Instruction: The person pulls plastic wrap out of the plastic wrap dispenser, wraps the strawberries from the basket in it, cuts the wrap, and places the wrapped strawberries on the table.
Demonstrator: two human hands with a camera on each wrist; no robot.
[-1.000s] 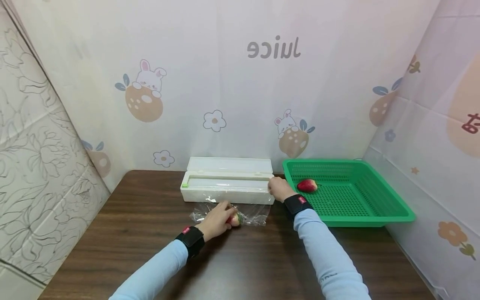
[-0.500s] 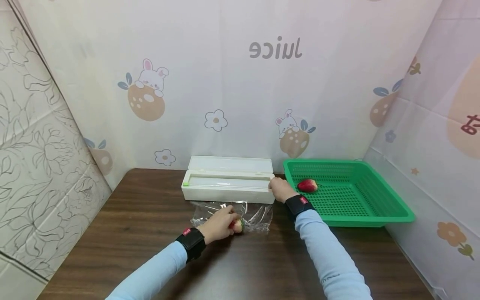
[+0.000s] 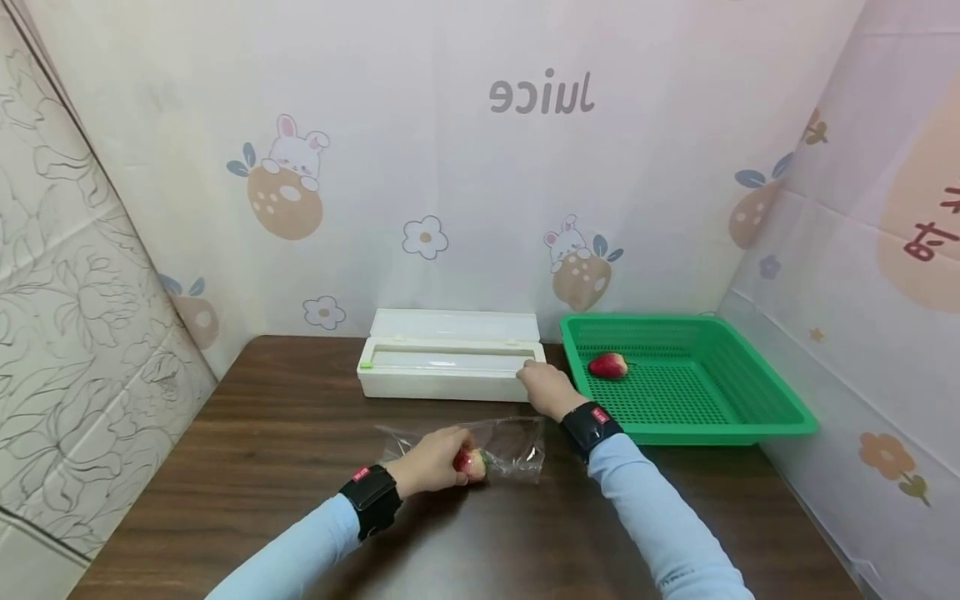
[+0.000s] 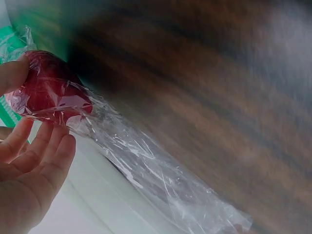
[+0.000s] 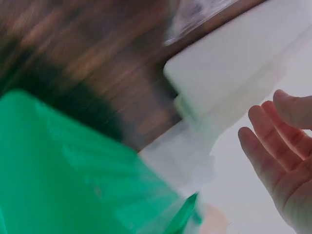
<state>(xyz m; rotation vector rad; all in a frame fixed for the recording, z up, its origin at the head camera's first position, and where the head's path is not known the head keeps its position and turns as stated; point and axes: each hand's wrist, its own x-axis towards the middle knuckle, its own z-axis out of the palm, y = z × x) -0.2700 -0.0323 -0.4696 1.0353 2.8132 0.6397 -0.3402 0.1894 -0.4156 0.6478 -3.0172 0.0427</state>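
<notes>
My left hand (image 3: 429,461) grips a red fruit (image 3: 470,463) with a pale end and a touch of green. In the left wrist view, thumb and fingertips hold this shiny fruit (image 4: 51,90) with clear film over it. The cling film (image 3: 517,446) trails off to the right over the table, apart from the dispenser. My right hand (image 3: 550,389) is at the right end of the white cling film dispenser (image 3: 442,385), whose lid stands raised. In the right wrist view, the right hand (image 5: 287,156) has loosely bent fingers and holds nothing.
A green plastic basket (image 3: 780,425) stands at the right, and a second red fruit (image 3: 608,365) lies inside it on the left. Behind the dispenser, a printed wall cloth (image 3: 360,208) closes off the brown wooden table (image 3: 300,400).
My left hand has drawn the fruit and film slightly toward me. A gap now separates film and dispenser. The right hand has shifted slightly off the dispenser's end.
</notes>
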